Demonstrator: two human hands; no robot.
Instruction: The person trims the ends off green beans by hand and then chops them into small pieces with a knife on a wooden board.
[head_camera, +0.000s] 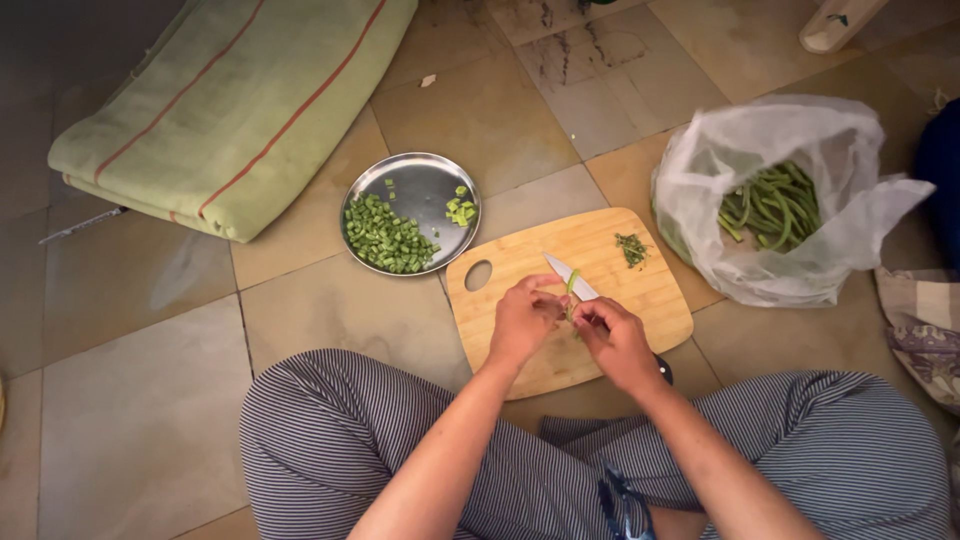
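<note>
Pinching a slim green bean (571, 291) between them, left hand (522, 322) and right hand (616, 340) work over the oval wooden cutting board (620, 285); trimming looks underway. Next likely calls for the steel-bladed knife (568, 276) beneath.

Steel plate (425, 185) lies left of cutting board (600, 255); bean bag (700, 170) right.
</note>
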